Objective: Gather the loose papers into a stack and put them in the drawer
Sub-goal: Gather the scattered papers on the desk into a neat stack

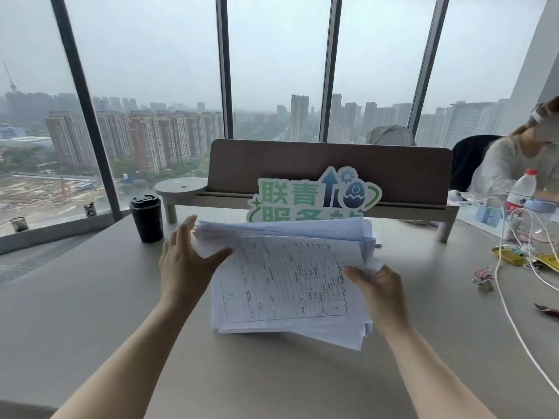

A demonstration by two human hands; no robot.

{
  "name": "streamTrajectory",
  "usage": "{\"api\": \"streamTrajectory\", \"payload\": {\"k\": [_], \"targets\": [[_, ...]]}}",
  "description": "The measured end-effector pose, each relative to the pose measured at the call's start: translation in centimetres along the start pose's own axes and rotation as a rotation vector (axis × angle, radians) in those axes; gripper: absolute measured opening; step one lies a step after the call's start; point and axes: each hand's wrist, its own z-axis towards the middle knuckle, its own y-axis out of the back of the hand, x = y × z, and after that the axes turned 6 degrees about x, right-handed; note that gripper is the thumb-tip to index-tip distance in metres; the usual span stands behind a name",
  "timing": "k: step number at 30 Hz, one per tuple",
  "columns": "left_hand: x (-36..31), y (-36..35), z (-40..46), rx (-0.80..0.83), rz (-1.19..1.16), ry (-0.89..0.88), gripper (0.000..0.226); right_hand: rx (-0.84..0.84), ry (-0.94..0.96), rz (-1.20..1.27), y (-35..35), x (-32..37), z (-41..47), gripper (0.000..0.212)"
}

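A thick, uneven pile of white papers (pixel 284 279) lies in the middle of the grey desk (pixel 90 297); the top sheet carries a printed table. Its far edge is lifted off the desk and fanned. My left hand (pixel 184 261) is at the pile's left edge, fingers spread, thumb resting on the top sheet. My right hand (pixel 379 290) holds the pile's right edge, with the thumb on top and the fingers hidden under the sheets. No drawer is in view.
A black lidded cup (pixel 146 217) stands left of the pile. Behind it are a green and white sign (pixel 311 195) and a brown divider (pixel 329 167) on a shelf. Water bottle (pixel 520 192), white cables (pixel 514 285), binder clips (pixel 484 278) and a seated person (pixel 520 158) fill the right side.
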Motion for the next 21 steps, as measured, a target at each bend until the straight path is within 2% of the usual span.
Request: {"api": "streamTrajectory", "payload": {"k": [1, 3, 5, 6, 8, 10, 13, 16, 21], "targets": [[0.8, 0.0, 0.1, 0.077, -0.219, 0.109, 0.100, 0.004, 0.013, 0.025, 0.1, 0.3, -0.1, 0.011], [1.8, -0.1, 0.0, 0.272, -0.614, 0.267, 0.109, 0.020, 0.043, 0.082, 0.0, 1.0, 0.0, 0.019], [2.2, -0.4, -0.2, 0.430, -0.857, 0.325, 0.095, 0.032, 0.069, 0.100, -0.1, 1.5, 0.2, 0.022], [2.1, -0.6, -0.3, 0.427, -0.912, 0.337, 0.079, 0.031, 0.085, 0.094, -0.2, 1.8, 0.3, 0.022], [0.9, -0.5, -0.4, 0.299, -0.961, 0.340, 0.036, 0.007, 0.137, 0.100, -0.3, 2.5, 0.5, 0.020], [-0.4, -0.2, -0.2, 0.178, -0.970, 0.287, 0.012, -0.022, 0.180, 0.117, 0.0, 3.0, 0.7, 0.016], [-1.7, -0.3, -1.0, 0.105, -0.927, 0.234, 0.007, -0.015, 0.146, 0.078, 0.0, 1.9, 0.4, 0.015], [-0.3, -2.1, -3.5, 0.154, -0.840, 0.317, 0.006, 0.007, 0.038, -0.007, -0.6, -1.1, -1.1, 0.013], [1.1, -3.0, -4.4, 0.166, -0.774, 0.321, 0.012, -0.079, 0.090, -0.055, -1.3, -1.2, -1.6, 0.031]]}}
